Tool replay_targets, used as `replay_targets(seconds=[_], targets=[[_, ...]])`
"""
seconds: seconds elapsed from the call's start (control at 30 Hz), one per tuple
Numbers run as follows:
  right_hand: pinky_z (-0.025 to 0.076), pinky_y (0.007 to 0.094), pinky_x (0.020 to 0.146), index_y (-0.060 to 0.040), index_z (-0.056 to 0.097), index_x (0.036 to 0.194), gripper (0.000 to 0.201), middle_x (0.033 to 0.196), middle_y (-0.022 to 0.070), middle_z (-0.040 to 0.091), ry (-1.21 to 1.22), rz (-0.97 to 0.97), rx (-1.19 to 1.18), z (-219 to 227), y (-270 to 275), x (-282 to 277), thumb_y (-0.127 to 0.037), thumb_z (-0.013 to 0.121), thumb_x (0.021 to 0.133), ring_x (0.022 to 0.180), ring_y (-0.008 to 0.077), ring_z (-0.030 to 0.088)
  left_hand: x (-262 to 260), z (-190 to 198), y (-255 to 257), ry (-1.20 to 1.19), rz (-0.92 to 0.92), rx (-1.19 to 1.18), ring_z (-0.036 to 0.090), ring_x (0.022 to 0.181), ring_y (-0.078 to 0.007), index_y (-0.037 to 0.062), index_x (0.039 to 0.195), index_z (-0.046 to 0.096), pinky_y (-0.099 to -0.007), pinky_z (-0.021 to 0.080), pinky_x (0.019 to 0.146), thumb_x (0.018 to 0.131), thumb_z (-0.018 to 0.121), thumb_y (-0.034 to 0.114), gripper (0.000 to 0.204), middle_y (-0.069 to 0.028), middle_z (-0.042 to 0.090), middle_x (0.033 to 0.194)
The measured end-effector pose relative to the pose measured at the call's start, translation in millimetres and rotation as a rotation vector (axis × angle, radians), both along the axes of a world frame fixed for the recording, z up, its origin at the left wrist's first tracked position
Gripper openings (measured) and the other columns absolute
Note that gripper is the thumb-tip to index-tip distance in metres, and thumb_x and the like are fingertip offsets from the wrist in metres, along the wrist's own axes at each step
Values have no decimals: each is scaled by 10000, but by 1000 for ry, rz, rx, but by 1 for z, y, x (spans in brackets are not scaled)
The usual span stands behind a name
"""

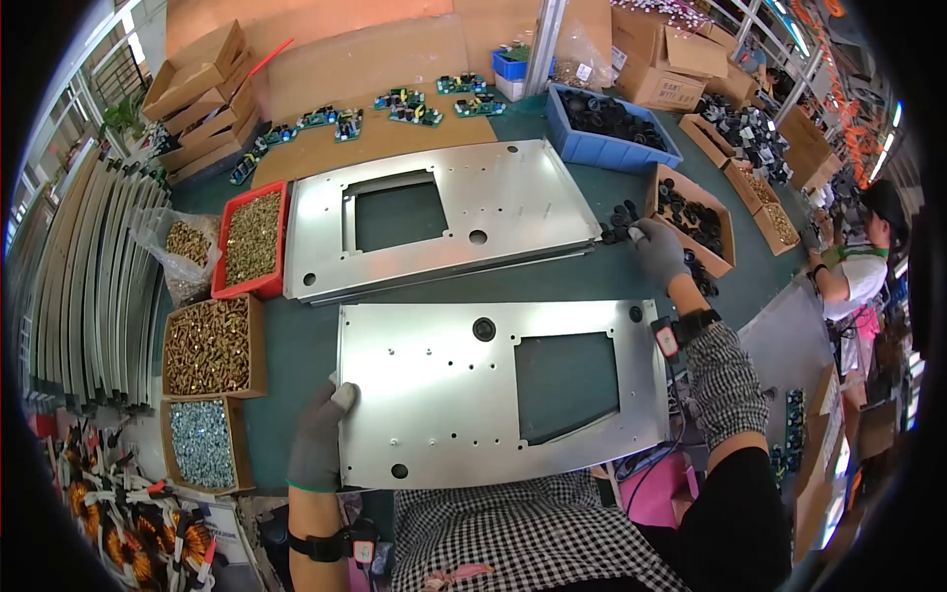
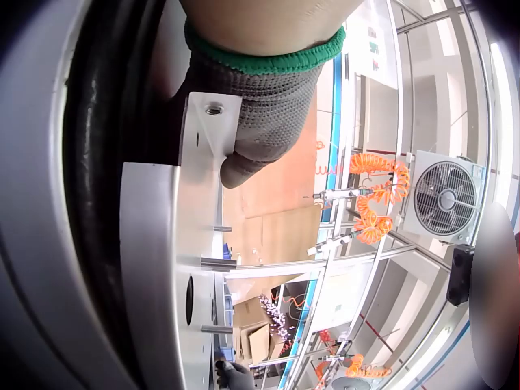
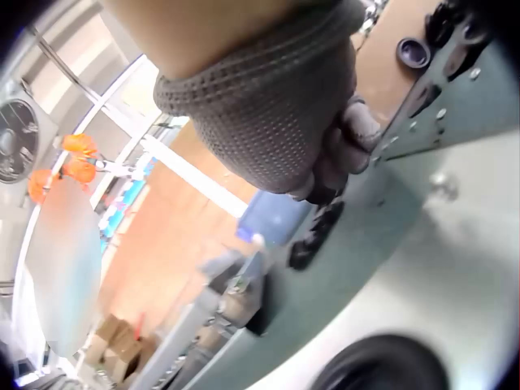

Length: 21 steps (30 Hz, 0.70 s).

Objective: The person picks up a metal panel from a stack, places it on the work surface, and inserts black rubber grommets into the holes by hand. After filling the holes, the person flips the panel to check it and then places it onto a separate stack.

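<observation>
A silver sheet-metal panel (image 1: 424,405) with a large rectangular cutout lies in front of the body in the head view. My left hand (image 1: 318,429), in a grey glove, grips its left edge, the thumb on top and the other fingers hidden underneath. Black round grommets (image 1: 483,330) sit in two of the panel's upper holes. Beyond the panel's upper right corner, my gloved right hand (image 1: 659,255) reaches to loose black grommets (image 1: 619,223) on the green table. Its curled fingers (image 3: 345,150) pinch a dark grommet in the right wrist view.
More panels (image 1: 395,247) lie stacked behind. On the left stand a red bin (image 1: 282,237) and boxes of brass and silver fasteners. A cardboard box (image 1: 728,242) of black parts and a blue bin (image 1: 562,133) stand right. Circuit boards (image 1: 414,109) lie at the back.
</observation>
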State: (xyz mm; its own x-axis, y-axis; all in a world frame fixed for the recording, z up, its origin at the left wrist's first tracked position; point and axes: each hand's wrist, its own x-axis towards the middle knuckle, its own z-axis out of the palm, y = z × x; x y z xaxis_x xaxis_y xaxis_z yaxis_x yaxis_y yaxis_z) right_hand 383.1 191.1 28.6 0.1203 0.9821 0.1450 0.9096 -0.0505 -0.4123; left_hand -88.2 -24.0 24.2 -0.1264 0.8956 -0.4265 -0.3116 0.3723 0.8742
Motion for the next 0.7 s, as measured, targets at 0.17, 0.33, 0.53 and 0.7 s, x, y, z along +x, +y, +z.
replay_targets(seconds=[0.17, 0.33, 0.53, 0.7], targets=[[514, 295, 661, -58, 675, 984, 173, 872, 81, 679, 561, 582, -90, 48, -107, -124, -115, 663, 820, 750, 180, 654, 0, 7, 2, -26, -44, -21, 610, 1002, -185, -22, 1315, 505, -292, 486, 853, 882, 582, 271, 528, -123, 619, 1149], [526, 316, 639, -95, 628, 1088, 283, 845, 80, 657, 482, 1069, -295, 29, -200, -240, -169, 663, 817, 716, 216, 667, 1, 13, 0, -85, -66, 30, 611, 1006, -181, -50, 1337, 462, -279, 489, 853, 902, 576, 282, 559, -139, 609, 1158], [521, 334, 553, -117, 615, 1038, 239, 827, 53, 650, 169, 1138, -64, 5, -218, -281, -237, 652, 835, 631, 236, 656, -7, 0, -1, -34, -83, 68, 595, 1036, -168, -47, 1363, 451, -279, 479, 873, 927, 562, 309, 574, -139, 603, 1194], [517, 341, 535, -107, 609, 1036, 239, 811, 63, 642, 41, 1179, -12, 5, -222, -283, -227, 651, 833, 611, 235, 652, -12, -21, 4, -8, -110, 100, 596, 1015, -159, -39, 1341, 480, -280, 482, 859, 935, 551, 289, 526, -122, 615, 1164]])
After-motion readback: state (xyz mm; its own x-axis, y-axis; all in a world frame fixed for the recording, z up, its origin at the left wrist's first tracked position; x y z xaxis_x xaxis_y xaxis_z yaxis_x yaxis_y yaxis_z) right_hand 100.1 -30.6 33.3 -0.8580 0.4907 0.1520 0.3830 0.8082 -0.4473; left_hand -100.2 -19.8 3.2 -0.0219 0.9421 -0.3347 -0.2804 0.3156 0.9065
